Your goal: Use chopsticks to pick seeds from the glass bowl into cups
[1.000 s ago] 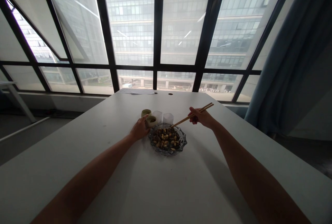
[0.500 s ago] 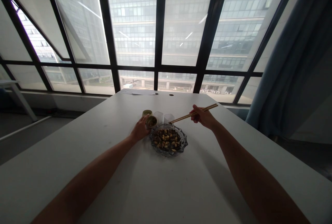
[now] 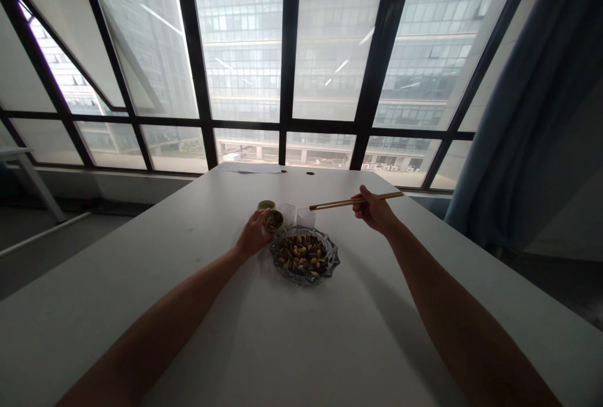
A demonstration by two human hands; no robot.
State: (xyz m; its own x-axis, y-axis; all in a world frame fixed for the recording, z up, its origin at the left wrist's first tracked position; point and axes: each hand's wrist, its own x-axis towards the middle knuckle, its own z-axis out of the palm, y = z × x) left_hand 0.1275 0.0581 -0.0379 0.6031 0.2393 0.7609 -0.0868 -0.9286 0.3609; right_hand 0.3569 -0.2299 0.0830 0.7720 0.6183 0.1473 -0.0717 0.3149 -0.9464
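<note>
My left hand is closed around a small round cup with dark bits in it, tilted beside the rim of the glass bowl. My right hand grips a pair of wooden chopsticks, held nearly level. Their tips are above a translucent white cup behind the bowl; something dark may be between them, too small to name. The scalloped glass bowl holds dark striped seeds mixed with pale tan nuts.
Another translucent cup stands left of the white one. Behind my left hand is a further small container with a greenish-yellow top. Papers lie at the far edge of the white table. A blue curtain hangs at right.
The chopstick tips have risen from the bowl's back rim to over the translucent cup, and the sticks are now more level. My left hand and its cup have barely shifted.
</note>
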